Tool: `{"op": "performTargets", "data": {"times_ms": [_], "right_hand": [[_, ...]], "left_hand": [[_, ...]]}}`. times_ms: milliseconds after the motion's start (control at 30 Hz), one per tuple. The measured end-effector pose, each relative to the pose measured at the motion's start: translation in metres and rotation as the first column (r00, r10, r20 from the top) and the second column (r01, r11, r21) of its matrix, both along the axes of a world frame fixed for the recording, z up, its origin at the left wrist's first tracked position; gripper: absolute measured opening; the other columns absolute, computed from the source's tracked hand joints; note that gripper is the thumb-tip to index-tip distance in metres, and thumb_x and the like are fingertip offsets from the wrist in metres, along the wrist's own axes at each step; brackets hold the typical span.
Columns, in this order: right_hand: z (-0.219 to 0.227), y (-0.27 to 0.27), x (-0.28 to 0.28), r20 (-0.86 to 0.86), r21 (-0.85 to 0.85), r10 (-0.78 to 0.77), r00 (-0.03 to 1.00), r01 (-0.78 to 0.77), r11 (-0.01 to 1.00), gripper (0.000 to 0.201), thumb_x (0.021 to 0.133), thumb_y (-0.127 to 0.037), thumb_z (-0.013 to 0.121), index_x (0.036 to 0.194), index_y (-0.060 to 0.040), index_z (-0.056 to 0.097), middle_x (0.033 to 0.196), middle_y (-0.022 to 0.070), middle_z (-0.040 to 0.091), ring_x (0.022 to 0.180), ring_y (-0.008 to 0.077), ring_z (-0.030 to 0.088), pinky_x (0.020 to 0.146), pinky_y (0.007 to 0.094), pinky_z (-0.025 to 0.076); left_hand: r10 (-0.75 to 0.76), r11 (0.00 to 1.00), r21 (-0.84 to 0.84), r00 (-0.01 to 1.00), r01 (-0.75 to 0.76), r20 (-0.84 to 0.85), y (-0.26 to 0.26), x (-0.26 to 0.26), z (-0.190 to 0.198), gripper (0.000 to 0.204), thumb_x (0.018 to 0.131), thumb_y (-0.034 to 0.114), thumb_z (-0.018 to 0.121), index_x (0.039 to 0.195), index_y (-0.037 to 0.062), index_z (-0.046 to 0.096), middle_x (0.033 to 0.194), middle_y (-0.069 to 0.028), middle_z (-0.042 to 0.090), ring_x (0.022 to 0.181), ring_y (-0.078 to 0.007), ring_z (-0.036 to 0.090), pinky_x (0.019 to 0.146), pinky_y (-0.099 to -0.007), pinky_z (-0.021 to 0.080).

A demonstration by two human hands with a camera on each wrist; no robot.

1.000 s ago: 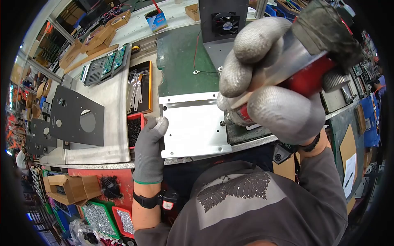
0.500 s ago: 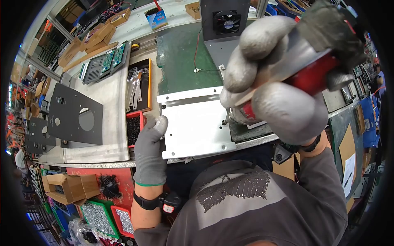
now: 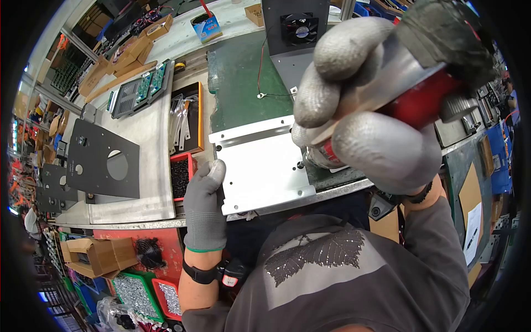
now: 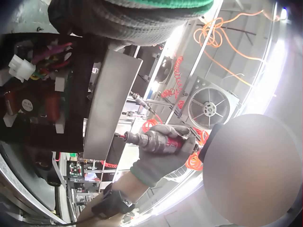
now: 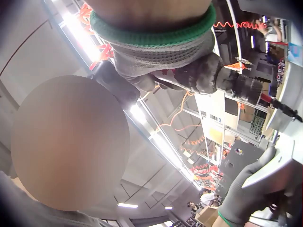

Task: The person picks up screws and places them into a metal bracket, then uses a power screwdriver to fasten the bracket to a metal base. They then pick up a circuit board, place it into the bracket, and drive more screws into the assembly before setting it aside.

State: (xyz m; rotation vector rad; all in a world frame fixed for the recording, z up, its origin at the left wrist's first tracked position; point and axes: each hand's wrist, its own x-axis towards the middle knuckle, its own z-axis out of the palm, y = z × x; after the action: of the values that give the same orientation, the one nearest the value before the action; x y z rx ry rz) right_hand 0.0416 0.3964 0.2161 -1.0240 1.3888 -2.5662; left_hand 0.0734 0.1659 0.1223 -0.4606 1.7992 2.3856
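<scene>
My gloved right hand (image 3: 370, 110) grips a power screwdriver (image 3: 423, 99) with a red and silver body and a tape-wrapped top end. In the right wrist view its dark bit (image 5: 286, 109) points toward the white metal panel (image 5: 279, 165). From the head view, the tool's nose is close to the panel's (image 3: 260, 171) right edge, by a dark hole there. My gloved left hand (image 3: 206, 202) holds the panel's left edge, thumb along the top side. Circuit parts with white connectors (image 4: 21, 68) show beside the panel in the left wrist view.
A red bin of black screws (image 3: 180, 176) and a tray of metal strips (image 3: 187, 119) stand left of the panel. Dark perforated plates (image 3: 105, 157) stand farther left. Behind is a dark housing with a fan (image 3: 299, 29), its thin wire lying on the green mat (image 3: 238, 94).
The panel has turned slightly counterclockwise in the head view, its near right corner shifting away from the body. Both hands keep their grips.
</scene>
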Motion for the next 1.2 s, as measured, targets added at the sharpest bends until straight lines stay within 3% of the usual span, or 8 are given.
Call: {"op": "performTargets", "data": {"times_ms": [133,333,433,733,800,833,900,1200], "right_hand": [[-0.02,-0.005,-0.01,-0.092,-0.132,0.117,0.989,-0.129,0.983,0.048,0.083,0.003,0.064,0.127,-0.0042,0.045,0.102,0.0139,0.062,0.089,0.0244,0.067,0.068,0.0321,0.056],[-0.017,-0.004,-0.011,-0.126,0.053,-0.065,0.99,0.072,0.996,0.048,0.084,0.004,0.063,0.127,-0.0033,0.045,0.103,0.0142,0.062,0.09,0.0235,0.067,0.066,0.0306,0.055],[-0.019,-0.002,-0.019,-0.088,-0.041,0.132,0.987,-0.136,0.99,0.049,0.083,0.003,0.064,0.127,-0.0034,0.045,0.102,0.0141,0.062,0.09,0.0237,0.067,0.067,0.0305,0.056],[0.008,-0.006,0.005,-0.009,0.133,-0.049,0.999,0.05,0.99,0.048,0.082,-0.003,0.065,0.126,-0.0056,0.045,0.103,0.0118,0.061,0.085,0.0223,0.065,0.064,0.0314,0.053],[0.016,-0.013,0.01,-0.061,0.08,0.007,0.998,-0.002,0.997,0.047,0.083,-0.008,0.064,0.127,-0.0068,0.045,0.103,0.0102,0.059,0.084,0.0219,0.063,0.064,0.0314,0.052],[0.004,-0.008,-0.002,-0.126,0.154,-0.134,0.983,0.153,0.976,0.048,0.084,-0.012,0.063,0.128,-0.0073,0.045,0.102,0.0094,0.058,0.083,0.0216,0.062,0.064,0.0326,0.051],[0.004,0.001,0.003,-0.01,0.182,-0.104,0.995,0.104,0.978,0.049,0.083,-0.015,0.064,0.128,-0.0071,0.046,0.102,0.0096,0.058,0.083,0.0215,0.061,0.068,0.034,0.052],[0.014,-0.003,0.01,-0.076,0.096,-0.164,0.984,0.171,0.981,0.048,0.081,-0.015,0.068,0.124,-0.0053,0.048,0.1,0.0107,0.059,0.082,0.0227,0.063,0.069,0.0352,0.054]], "left_hand": [[-0.021,0.999,-0.029,0.999,0.02,-0.026,-0.004,0.0,-0.007,0.029,0.098,0.028,0.055,0.098,0.0007,0.066,0.073,0.0022,0.06,0.06,-0.0032,0.049,0.056,-0.0192,0.036],[0.003,1.0,-0.03,1.0,-0.004,-0.03,-0.002,-0.001,-0.007,0.03,0.098,0.028,0.055,0.098,0.0003,0.066,0.069,0.0033,0.056,0.058,-0.0025,0.044,0.054,-0.0196,0.032],[-0.007,0.999,-0.054,0.999,0.005,-0.032,-0.005,-0.002,-0.01,0.03,0.099,0.028,0.055,0.097,0.0003,0.066,0.066,0.0038,0.054,0.057,-0.0023,0.042,0.053,-0.02,0.03],[-0.012,0.996,-0.093,0.999,0.007,-0.051,-0.005,-0.002,-0.01,0.03,0.099,0.028,0.055,0.089,0.0015,0.064,0.062,0.0065,0.042,0.055,-0.0029,0.032,0.051,-0.0221,0.024],[-0.023,0.997,-0.073,0.999,0.02,-0.043,-0.007,-0.001,-0.011,0.029,0.099,0.028,0.056,0.092,0.0013,0.064,0.064,0.0061,0.043,0.057,-0.0029,0.033,0.053,-0.0225,0.025],[-0.012,0.997,-0.076,0.999,0.01,-0.035,-0.009,-0.002,-0.013,0.029,0.099,0.028,0.056,0.092,0.0013,0.064,0.064,0.0061,0.043,0.057,-0.0029,0.033,0.053,-0.0225,0.025],[-0.125,0.978,-0.17,0.992,0.119,-0.023,-0.016,-0.004,-0.016,0.037,0.101,0.026,0.051,0.12,-0.0047,0.059,0.102,-0.0083,0.067,0.087,-0.0129,0.065,0.08,-0.0249,0.053],[-0.119,0.99,-0.082,0.993,0.117,-0.022,-0.01,0.0,-0.012,0.038,0.101,0.027,0.05,0.117,-0.0057,0.061,0.099,-0.009,0.068,0.085,-0.0114,0.065,0.076,-0.0235,0.051]]}}
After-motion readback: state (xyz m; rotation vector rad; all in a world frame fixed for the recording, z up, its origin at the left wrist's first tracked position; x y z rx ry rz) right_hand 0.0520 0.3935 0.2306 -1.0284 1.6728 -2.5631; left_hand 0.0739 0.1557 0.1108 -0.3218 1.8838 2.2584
